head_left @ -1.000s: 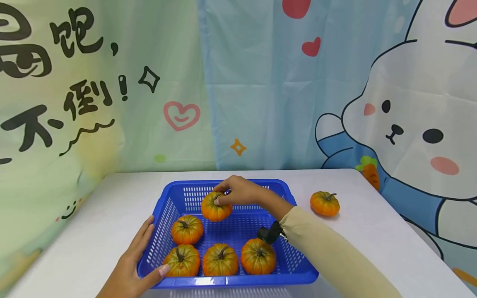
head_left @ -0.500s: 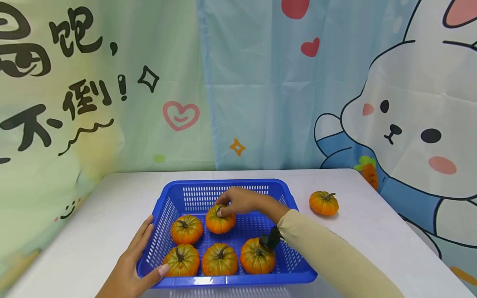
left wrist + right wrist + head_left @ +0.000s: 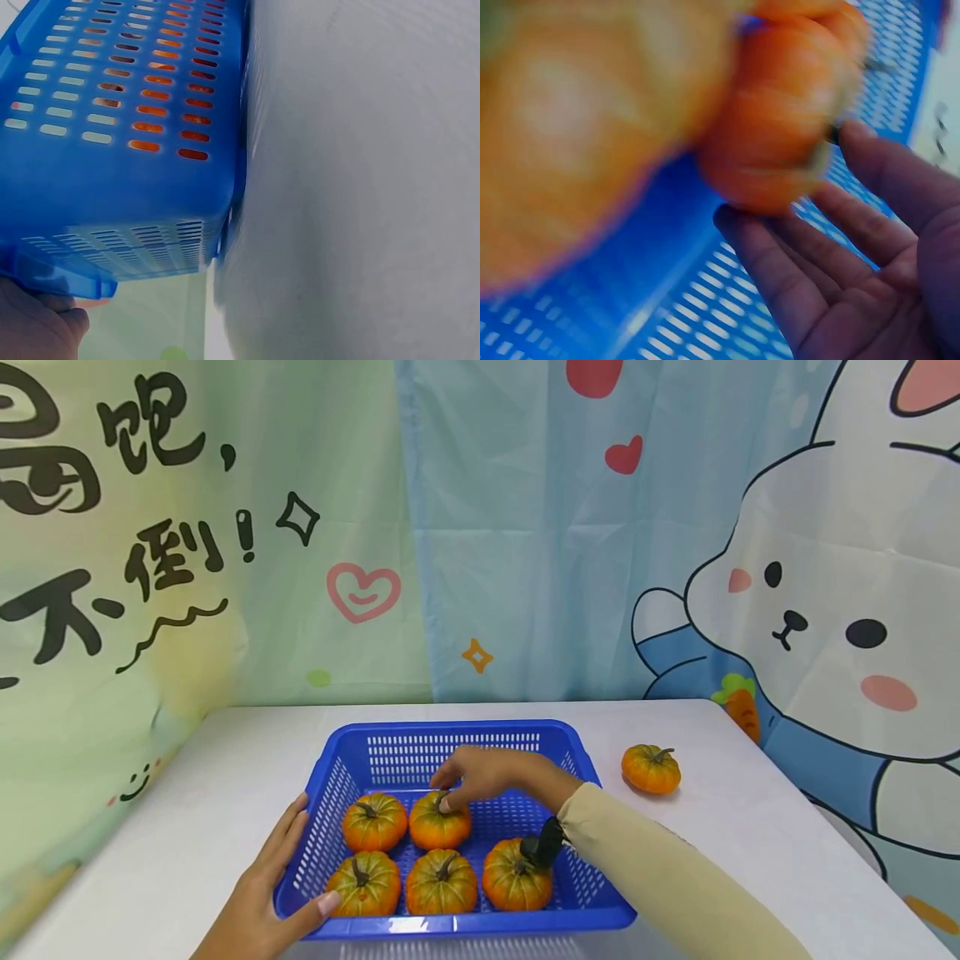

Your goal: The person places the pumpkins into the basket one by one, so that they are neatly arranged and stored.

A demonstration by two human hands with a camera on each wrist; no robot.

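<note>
A blue plastic basket [image 3: 457,927] with slotted walls holds several small orange pumpkins. My right hand [image 3: 487,774] is over a pumpkin [image 3: 438,827] in the basket's second row, thumb by its stem and fingertips at its far side. In the right wrist view this pumpkin [image 3: 772,120] sits between the thumb and the fingers [image 3: 772,277]. My left hand [image 3: 262,893] holds the basket's front left corner, fingers along the outer side and thumb over the rim. The left wrist view shows part of that hand [image 3: 34,322] at the rim.
Another pumpkin [image 3: 651,769] lies on the white table [image 3: 697,852], right of the basket. Inside stand a pumpkin [image 3: 375,822] at the left and three along the front: left [image 3: 363,885], middle [image 3: 441,883] and right [image 3: 513,881]. A printed curtain [image 3: 510,543] hangs behind.
The right hand has lowered its pumpkin from the back of the basket, toward me, into the second row beside the left pumpkin. The left hand has stayed at the corner.
</note>
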